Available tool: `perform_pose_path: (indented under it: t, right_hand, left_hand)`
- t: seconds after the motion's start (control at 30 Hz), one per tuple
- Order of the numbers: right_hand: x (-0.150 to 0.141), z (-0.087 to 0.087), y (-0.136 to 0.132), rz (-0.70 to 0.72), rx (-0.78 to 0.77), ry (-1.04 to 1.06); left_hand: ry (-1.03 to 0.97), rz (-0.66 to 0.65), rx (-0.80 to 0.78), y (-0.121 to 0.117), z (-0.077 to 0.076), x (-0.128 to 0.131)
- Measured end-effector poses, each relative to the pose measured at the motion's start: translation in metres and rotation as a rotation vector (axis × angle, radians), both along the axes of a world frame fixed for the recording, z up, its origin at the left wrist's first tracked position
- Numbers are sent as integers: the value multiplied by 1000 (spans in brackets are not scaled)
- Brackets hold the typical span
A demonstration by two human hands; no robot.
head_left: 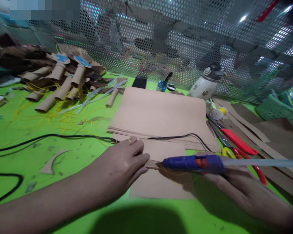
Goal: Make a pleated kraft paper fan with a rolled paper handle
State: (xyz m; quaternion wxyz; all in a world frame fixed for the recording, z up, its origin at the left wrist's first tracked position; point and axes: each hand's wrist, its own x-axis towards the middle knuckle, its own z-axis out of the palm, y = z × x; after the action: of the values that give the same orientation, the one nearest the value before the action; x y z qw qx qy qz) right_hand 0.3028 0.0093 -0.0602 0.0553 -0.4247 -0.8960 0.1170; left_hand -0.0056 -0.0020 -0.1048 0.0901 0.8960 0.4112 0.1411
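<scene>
My right hand [244, 191] grips a blue hot glue gun [195, 163] with a clear glue stick [261, 162] sticking out of its back. The nozzle points left at a thin strip [151, 164] that my left hand [122, 167] pinches between its fingertips. A ring sits on one finger of that hand. Both hands hover over a small brown paper sheet [158, 182] lying on the green table [34, 152]. The gun's black cord [63, 136] runs left across the table.
A stack of brown paper sheets [158, 113] lies behind the hands. Red-handled scissors [236, 141], a thread spool [218, 113], paper strips and a green basket [278, 110] are at the right. Rolled paper crafts [61, 81] pile at the far left. A white bottle [206, 84] stands by the perforated metal wall.
</scene>
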Motion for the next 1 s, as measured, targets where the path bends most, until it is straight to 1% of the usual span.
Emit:
perform_pose_path:
  t: [0.2,0.37,0.5,0.63,0.7,0.87,1.0]
  right_hand:
    - [1,0,-3,8,18,-30]
    - [-3,0,-5,-55,46,22]
    - [1,0,-5,-51,24,-14]
    - [6,-2,-4,-20,54,-60]
    - [4,-2,-4,-4,56,-43]
    - [-10,-2,-5,-51,50,22]
    - [-12,1,-2,-22,19,67]
  left_hand:
    - [5,1,-11,1,0,0]
    - [2,-3,10,2,-1,0]
    - [5,-2,15,0,-1,-1]
    - [2,0,2,-1,0,-1]
    - [3,2,3,-1,0,-1]
    - [6,-1,10,0,1,0]
    - [5,1,11,0,0,0]
